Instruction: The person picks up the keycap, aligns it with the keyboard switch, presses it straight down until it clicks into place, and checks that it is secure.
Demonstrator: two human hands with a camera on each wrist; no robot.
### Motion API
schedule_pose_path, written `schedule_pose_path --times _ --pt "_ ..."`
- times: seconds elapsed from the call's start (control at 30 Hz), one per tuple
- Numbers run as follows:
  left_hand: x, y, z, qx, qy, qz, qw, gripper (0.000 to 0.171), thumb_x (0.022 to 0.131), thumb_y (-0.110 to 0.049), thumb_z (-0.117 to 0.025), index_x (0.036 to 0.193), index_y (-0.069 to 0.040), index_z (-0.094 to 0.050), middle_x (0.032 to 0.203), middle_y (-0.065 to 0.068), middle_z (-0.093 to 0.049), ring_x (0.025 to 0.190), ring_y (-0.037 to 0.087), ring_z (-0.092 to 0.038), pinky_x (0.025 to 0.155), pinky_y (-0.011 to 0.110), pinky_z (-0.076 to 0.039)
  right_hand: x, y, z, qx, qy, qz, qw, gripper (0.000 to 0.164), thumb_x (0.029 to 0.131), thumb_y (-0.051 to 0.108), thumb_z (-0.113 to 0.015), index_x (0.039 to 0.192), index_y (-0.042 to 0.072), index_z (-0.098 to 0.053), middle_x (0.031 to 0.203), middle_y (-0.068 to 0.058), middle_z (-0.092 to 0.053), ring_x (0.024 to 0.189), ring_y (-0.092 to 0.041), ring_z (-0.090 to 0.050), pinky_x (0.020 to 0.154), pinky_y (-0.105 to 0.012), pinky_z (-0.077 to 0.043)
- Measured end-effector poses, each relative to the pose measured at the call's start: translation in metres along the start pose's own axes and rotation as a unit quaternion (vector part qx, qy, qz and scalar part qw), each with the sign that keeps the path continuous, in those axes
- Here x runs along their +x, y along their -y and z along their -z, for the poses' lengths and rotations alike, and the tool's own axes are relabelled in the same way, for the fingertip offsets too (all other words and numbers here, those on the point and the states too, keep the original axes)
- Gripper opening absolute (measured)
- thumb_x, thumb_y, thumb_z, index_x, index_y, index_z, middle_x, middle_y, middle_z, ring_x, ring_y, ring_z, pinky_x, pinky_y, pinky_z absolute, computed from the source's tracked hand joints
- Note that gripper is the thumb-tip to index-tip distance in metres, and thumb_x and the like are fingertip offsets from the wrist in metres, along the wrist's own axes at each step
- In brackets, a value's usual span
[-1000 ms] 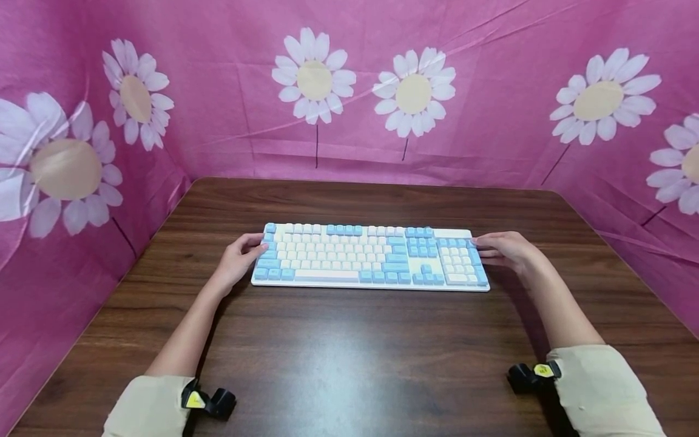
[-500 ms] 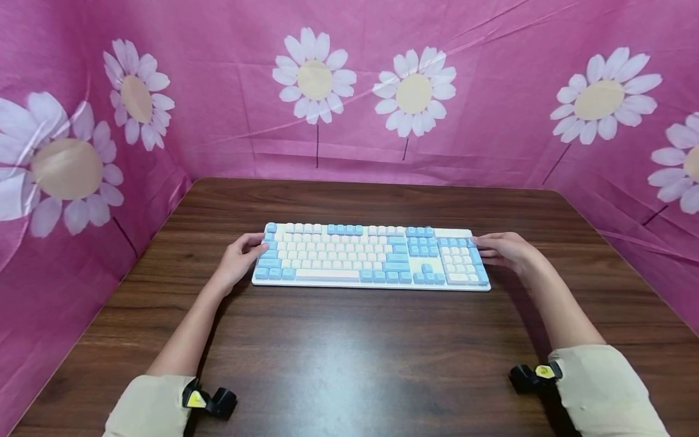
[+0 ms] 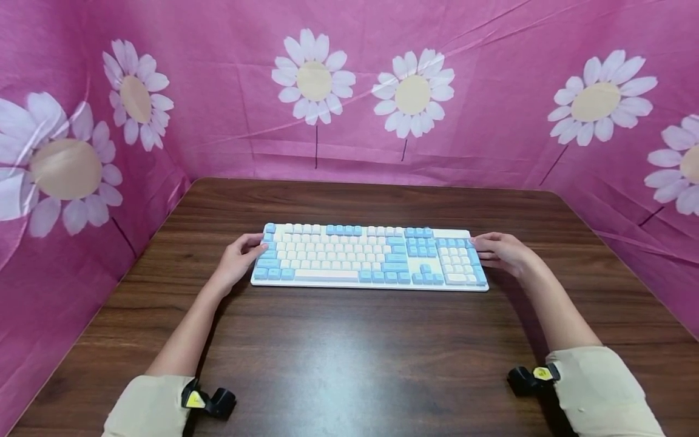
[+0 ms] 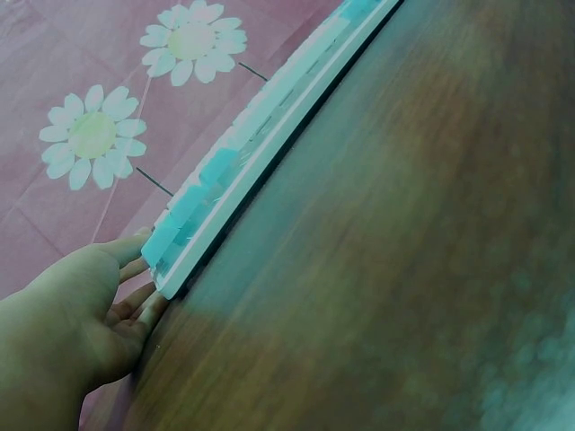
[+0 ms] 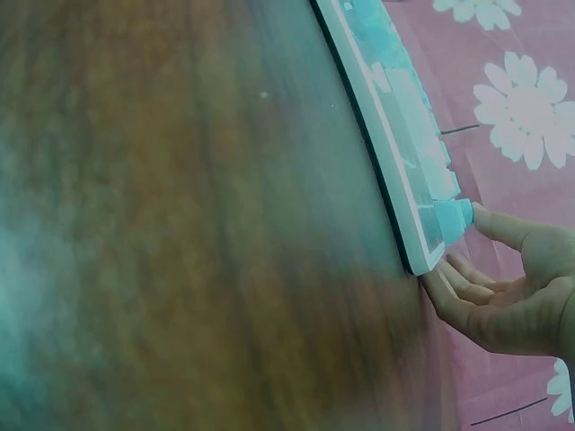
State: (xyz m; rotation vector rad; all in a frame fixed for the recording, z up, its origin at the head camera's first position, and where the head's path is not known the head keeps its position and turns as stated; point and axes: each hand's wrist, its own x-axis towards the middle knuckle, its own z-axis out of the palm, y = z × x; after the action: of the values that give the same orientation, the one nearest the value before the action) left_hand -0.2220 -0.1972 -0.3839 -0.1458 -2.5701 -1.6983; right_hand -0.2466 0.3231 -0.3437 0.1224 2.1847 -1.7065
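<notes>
A full-size computer keyboard with white and light blue keys lies across the middle of the brown wooden table. At its left end my left hand grips the short side, the thumb over the edge keys. My right hand holds the opposite end in the same manner. In the left wrist view, the left hand's fingers reach to the underside of the keyboard at its near corner. The right wrist view has the thumb against a blue key, with other fingers low beside the keyboard. Fingertips under the case are hidden.
The wooden table has its far edge against a pink cloth backdrop printed with white daisies. The cloth also rises along the left and right sides. Black cameras are strapped to both beige sleeves.
</notes>
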Motion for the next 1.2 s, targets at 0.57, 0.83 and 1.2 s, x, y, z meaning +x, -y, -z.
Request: schedule_pose_path --times 0.57,0.83,1.2 --pt "-0.0011 -0.0014 0.0009 0.004 0.000 -0.006 1.0000 0.045 0.080 -0.033 -0.052 0.113 -0.004 -0.045 0.108 0.013 -0.044 0.094 0.023 -0.040 0.077 0.035 -0.032 -0.0020 0.0024 -0.0060 -0.013 -0.021 0.007 1.000 0.032 0.083 0.020 -0.049 0.102 -0.003 -0.037 0.078 0.007 -0.055 0.076 -0.008 -0.053 0.071 -0.030 -0.041" --pt "-0.0006 -0.0002 0.0009 0.005 0.001 -0.005 1.0000 0.047 0.079 -0.035 -0.052 0.114 -0.003 -0.044 0.108 0.014 -0.044 0.096 0.024 -0.039 0.078 0.036 -0.031 -0.0027 0.0012 -0.0065 -0.015 -0.043 -0.004 0.999 0.035 0.081 0.022 -0.052 0.098 -0.002 -0.035 0.077 0.002 -0.053 0.073 -0.009 -0.053 0.071 -0.030 -0.041" --pt "0.0006 0.0017 0.0007 0.009 0.000 -0.002 1.0000 0.048 0.079 -0.036 -0.051 0.114 -0.004 -0.044 0.108 0.014 -0.044 0.095 0.023 -0.039 0.078 0.036 -0.031 -0.0040 0.0031 -0.0072 0.030 -0.044 0.009 0.999 0.025 0.081 0.013 -0.052 0.085 0.006 -0.028 0.070 0.001 -0.056 0.068 -0.010 -0.055 0.065 -0.028 -0.044"
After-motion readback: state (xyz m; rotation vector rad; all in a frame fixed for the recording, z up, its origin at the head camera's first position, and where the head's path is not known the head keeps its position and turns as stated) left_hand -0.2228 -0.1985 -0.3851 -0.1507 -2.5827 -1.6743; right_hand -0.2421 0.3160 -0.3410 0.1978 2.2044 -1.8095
